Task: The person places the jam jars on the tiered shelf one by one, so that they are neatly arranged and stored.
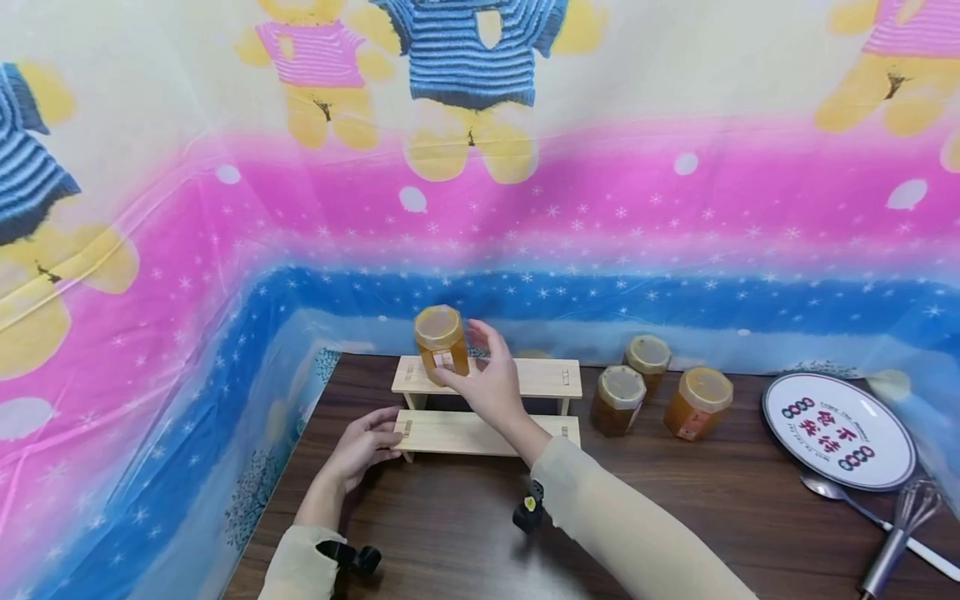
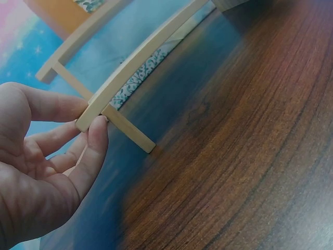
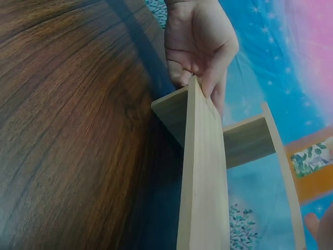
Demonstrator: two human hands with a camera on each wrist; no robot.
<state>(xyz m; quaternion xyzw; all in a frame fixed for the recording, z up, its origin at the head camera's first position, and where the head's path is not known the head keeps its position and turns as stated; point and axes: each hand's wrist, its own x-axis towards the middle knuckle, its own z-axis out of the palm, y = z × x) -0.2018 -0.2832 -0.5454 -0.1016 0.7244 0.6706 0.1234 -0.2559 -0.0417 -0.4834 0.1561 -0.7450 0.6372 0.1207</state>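
Observation:
A two-step wooden shelf [image 1: 487,433] stands against the back of the table. My left hand [image 1: 362,450] pinches the left end of its lower board, seen closely in the left wrist view with thumb and forefinger on opposite faces. On the left part of the upper board sits a honey jar [image 1: 441,343] with a gold lid and a label. Close by on its right is my right hand [image 1: 491,383], fingers spread and thumb tip overlapping the jar's lower front. In the right wrist view only a bit of that hand shows at the lower right edge.
Right of the shelf stand three more honey jars [image 1: 698,402] with gold lids. Farther right are a white plate [image 1: 840,429] with printed characters, a spoon [image 1: 825,487] and a whisk [image 1: 900,533]. A patterned cloth [image 1: 600,242] hangs behind the dark wooden table [image 1: 660,508].

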